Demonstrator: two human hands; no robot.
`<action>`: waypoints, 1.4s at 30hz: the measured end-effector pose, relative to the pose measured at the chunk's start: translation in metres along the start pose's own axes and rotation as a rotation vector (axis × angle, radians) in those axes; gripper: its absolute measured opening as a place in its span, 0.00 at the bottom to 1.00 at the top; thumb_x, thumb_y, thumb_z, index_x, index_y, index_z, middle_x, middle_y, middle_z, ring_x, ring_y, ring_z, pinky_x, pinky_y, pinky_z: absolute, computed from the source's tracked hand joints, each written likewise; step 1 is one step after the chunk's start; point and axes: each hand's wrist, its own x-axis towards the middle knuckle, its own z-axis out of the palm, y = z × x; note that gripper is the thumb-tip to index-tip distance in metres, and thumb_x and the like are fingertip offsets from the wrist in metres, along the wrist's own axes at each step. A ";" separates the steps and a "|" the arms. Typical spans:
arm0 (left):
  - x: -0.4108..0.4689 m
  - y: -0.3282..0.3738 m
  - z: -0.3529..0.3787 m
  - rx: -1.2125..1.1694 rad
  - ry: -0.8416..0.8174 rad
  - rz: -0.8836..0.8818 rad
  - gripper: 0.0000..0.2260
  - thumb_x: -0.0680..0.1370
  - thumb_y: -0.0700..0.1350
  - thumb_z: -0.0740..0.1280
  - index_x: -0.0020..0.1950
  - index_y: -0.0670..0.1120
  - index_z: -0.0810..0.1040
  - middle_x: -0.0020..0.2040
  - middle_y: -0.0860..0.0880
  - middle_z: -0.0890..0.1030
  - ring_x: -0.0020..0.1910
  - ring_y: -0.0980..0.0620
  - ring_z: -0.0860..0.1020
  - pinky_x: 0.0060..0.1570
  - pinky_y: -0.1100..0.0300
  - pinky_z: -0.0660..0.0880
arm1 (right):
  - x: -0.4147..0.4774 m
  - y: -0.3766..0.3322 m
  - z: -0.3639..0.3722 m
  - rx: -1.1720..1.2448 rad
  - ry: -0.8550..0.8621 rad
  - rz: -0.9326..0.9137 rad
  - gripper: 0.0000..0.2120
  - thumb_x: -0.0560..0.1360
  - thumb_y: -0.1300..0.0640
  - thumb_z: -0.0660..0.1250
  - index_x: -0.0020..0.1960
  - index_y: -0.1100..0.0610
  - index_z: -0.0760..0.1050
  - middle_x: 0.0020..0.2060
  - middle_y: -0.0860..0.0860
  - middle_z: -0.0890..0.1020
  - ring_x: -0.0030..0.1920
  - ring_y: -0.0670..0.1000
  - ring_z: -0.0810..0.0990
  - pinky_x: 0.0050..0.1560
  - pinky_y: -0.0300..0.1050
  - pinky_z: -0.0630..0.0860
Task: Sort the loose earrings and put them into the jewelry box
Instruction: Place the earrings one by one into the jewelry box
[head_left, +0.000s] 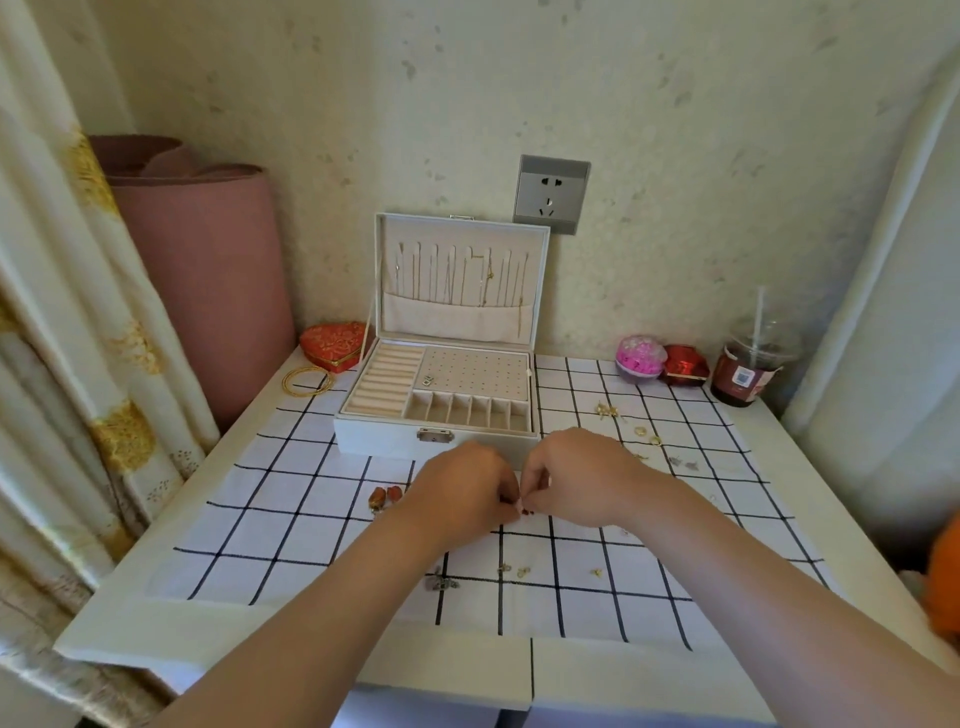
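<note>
The white jewelry box stands open at the back of the checked cloth, its lid upright with chains hanging inside. One small earring pair sits on its dotted stud panel. Just in front of the box, my left hand and my right hand meet fingertip to fingertip, pinching something tiny that I cannot make out. Loose earrings lie scattered: gold ones at the right, orange drop earrings left of my left hand, small ones and a grey one under my forearms.
A red heart-shaped box and gold bangles sit left of the jewelry box. At the back right are a pink ball, a red ornament and a lidded drink cup. A pink rolled mat stands at the left, a wall socket behind.
</note>
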 end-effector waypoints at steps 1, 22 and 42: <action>0.000 -0.001 -0.001 -0.024 0.001 -0.013 0.07 0.75 0.50 0.71 0.51 0.54 0.85 0.47 0.56 0.82 0.44 0.56 0.77 0.46 0.59 0.75 | 0.000 0.002 -0.003 0.054 0.006 0.007 0.05 0.73 0.52 0.69 0.42 0.47 0.84 0.42 0.42 0.84 0.45 0.46 0.82 0.48 0.48 0.81; 0.005 -0.021 -0.053 -0.967 0.257 -0.258 0.02 0.76 0.44 0.73 0.46 0.48 0.85 0.38 0.47 0.84 0.34 0.57 0.78 0.34 0.69 0.72 | 0.021 -0.014 -0.027 0.515 0.420 -0.160 0.09 0.70 0.59 0.78 0.48 0.48 0.86 0.40 0.43 0.82 0.31 0.37 0.74 0.34 0.28 0.69; 0.042 -0.102 -0.080 -0.617 0.435 -0.311 0.12 0.83 0.42 0.61 0.63 0.47 0.80 0.52 0.52 0.81 0.40 0.57 0.76 0.40 0.69 0.72 | 0.154 -0.022 -0.029 0.558 0.537 -0.058 0.04 0.74 0.57 0.76 0.47 0.49 0.86 0.40 0.41 0.85 0.33 0.36 0.80 0.43 0.39 0.77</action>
